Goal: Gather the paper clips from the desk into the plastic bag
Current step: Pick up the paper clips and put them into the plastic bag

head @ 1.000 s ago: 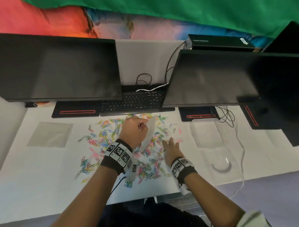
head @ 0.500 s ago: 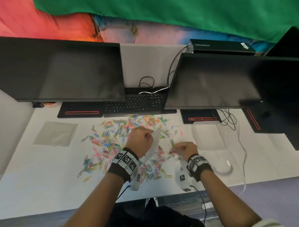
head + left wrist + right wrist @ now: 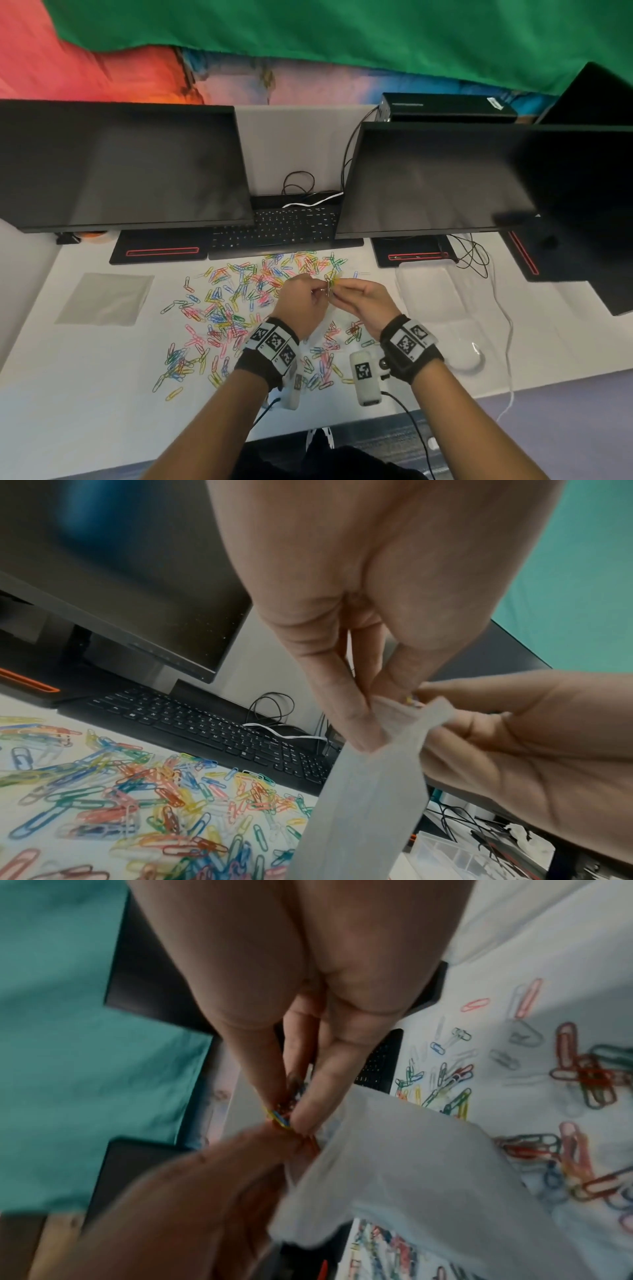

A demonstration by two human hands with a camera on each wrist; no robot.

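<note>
Coloured paper clips (image 3: 236,308) lie scattered over the white desk (image 3: 85,394), also in the left wrist view (image 3: 130,804) and the right wrist view (image 3: 582,1085). My left hand (image 3: 308,301) is raised above them and pinches the top edge of a clear plastic bag (image 3: 363,804), which hangs down below it (image 3: 411,1172). My right hand (image 3: 359,298) meets it from the right and pinches a small bunch of paper clips (image 3: 282,1115) at the bag's mouth. In the head view that bunch (image 3: 331,284) sits between both hands.
Two dark monitors (image 3: 120,164) (image 3: 445,178) and a black keyboard (image 3: 274,229) stand behind the clips. A second flat clear bag (image 3: 106,298) lies at the left. A clear plastic tray (image 3: 431,294), a white mouse (image 3: 469,356) and cables (image 3: 476,253) lie at the right.
My right hand has left the desk with a few clips and risen to the bag's mouth. My left hand stayed raised, holding the bag.
</note>
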